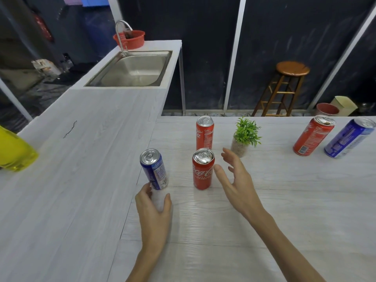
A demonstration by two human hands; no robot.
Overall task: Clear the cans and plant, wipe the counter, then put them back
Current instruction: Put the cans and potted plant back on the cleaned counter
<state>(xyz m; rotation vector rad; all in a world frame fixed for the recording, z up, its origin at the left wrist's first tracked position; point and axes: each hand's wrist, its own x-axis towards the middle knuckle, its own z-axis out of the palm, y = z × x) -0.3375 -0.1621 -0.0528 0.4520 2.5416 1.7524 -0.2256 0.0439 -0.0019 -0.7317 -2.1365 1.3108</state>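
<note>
A red cola can (pixel 203 171) stands on the white counter (pixel 264 210) in front of me. My right hand (pixel 236 180) hovers just right of it, fingers spread, holding nothing. A blue can (pixel 154 169) stands to the left. Right below its base, my left hand (pixel 154 212) grips a white crumpled wad, apparently a cloth (pixel 159 200). A second red can (pixel 204 133) stands behind the first. A small green plant (pixel 244 137) in a pale pot is beside it. At the far right stand one more red can (pixel 313 136) and another blue can (pixel 350 138).
The counter's left wing runs back to a steel sink (pixel 134 70) with a tap and a red basket (pixel 130 38). A yellow object (pixel 14 153) sits at the left edge. Behind the counter are a wooden stool (pixel 284 88) and small bins (pixel 335 107).
</note>
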